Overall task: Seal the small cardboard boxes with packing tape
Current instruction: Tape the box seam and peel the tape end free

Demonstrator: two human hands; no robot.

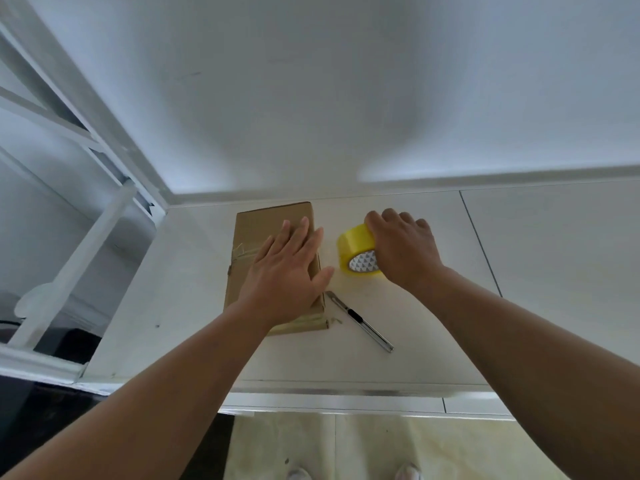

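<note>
- Cardboard box (263,230) lies flat on the white counter (180,289), right under the left grip (287,271), with its long side running away from the person.
- Left grip is wide open: palm down, fingers straight and fanned, pressing on the box's top. The thumb pokes out past the box's edge toward the right grip (405,251).
- Right grip sits just beside it, fingers curled over the yellow tape roll (356,247) and clutching it from above. The roll is up on its edge, its white patterned core facing the camera.
- Roll and box are near each other but apart, with a slim band of counter between them. Whether a strip of tape crosses that gap, I can't tell.
- Old tape (244,251) shows wrinkled on the box top, on the outer side of the left grip.
- Utility knife (360,322) lies on the counter nearer the person than the right grip, between the two forearms. Its tip points toward the box's near corner, and neither grip touches it.
- Small scrap (334,320) sits just off that near corner.
- Beyond both grips rises a plain white wall (346,98), and out past the left grip's outer side stands a white metal frame (69,133).
- Below the forearms there's pale floor (346,445) and the toes of white shoes (298,474).
</note>
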